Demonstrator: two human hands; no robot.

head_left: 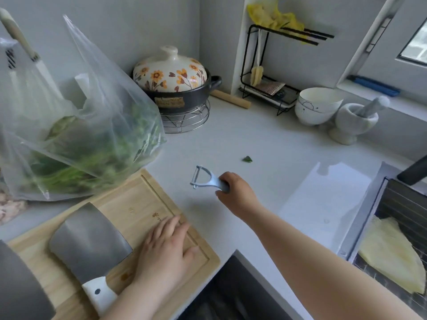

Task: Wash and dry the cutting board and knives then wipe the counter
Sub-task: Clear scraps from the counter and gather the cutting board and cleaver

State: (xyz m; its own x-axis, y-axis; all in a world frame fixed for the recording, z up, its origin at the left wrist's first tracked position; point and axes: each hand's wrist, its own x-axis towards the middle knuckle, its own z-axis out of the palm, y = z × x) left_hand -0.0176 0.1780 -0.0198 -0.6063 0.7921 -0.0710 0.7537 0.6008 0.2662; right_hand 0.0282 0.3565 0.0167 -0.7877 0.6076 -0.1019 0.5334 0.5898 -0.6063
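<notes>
One clear plastic bag [80,135] of leafy greens fills the nine o'clock side of the table [265,135], its bottom edge overlapping the far corner of the one wooden cutting board [143,204], which lies at seven o'clock. One cleaver [90,241] rests flat on the board, blade toward eleven o'clock, white handle toward five. The left hand [166,248] lies released and flat on the board just at the cleaver's three o'clock, fingers straight. A small burnt-in mark on the board is too small to read. At twelve o'clock, one dark clay pot [171,72] with a flowered lid stands on a wire trivet [184,121]; its tan label is illegible. Near the centre, the right hand [235,190] grasps the handle of one pale blue peeler [205,179], blade pointing to nine o'clock. One green scrap [247,159] lies at the hand's one o'clock. Toward two o'clock stand one black wire rack [261,88], a white bowl [318,105], and one mortar with pestle [353,121]. At four o'clock, the sink [369,227] holds one yellow cloth [392,255].
</notes>
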